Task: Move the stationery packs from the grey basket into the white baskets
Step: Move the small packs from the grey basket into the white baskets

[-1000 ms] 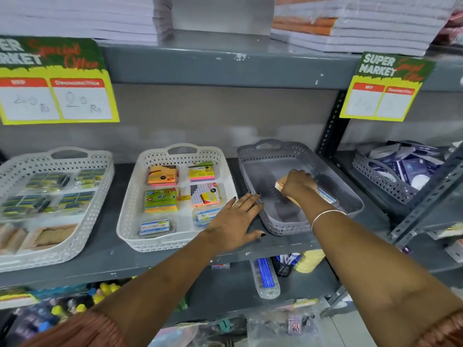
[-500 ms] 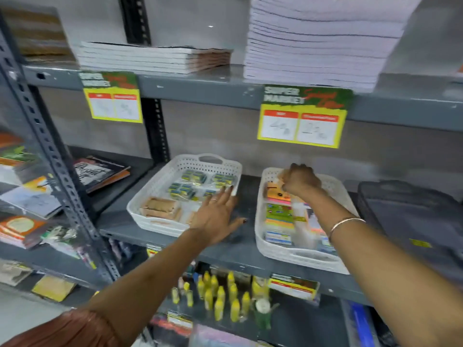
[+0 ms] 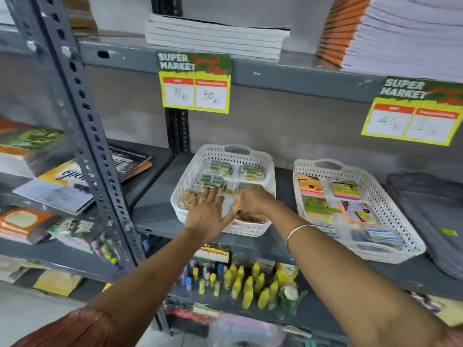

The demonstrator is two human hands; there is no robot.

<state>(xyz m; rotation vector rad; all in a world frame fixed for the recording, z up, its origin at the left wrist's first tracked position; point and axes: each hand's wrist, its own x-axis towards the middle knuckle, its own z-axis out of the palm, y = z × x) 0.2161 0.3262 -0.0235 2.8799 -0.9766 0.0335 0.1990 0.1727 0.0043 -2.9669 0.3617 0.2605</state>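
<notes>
Two white baskets stand on the grey shelf. The left white basket [image 3: 268, 169] holds green-yellow stationery packs [image 3: 221, 166] and tan packs. My left hand [image 3: 206, 214] lies flat and open over its front left part. My right hand [image 3: 253, 201] is inside the same basket, closed on a tan stationery pack [image 3: 236, 202] that peeks out by the fingers. The right white basket [image 3: 390, 209] holds colourful sticky-note packs [image 3: 345, 190]. The grey basket [image 3: 426, 209] sits at the far right, blurred and partly cut off.
A slotted steel upright [image 3: 82, 126] rises at the left. Price tags [image 3: 194, 82] hang from the upper shelf, which carries stacked notebooks [image 3: 215, 36]. Books lie on the left shelves. Yellow glue bottles [image 3: 248, 284] fill the shelf below.
My view swung left. My right hand carried a pack from the grey basket across the right white basket into the left white basket. My left hand moved there too.
</notes>
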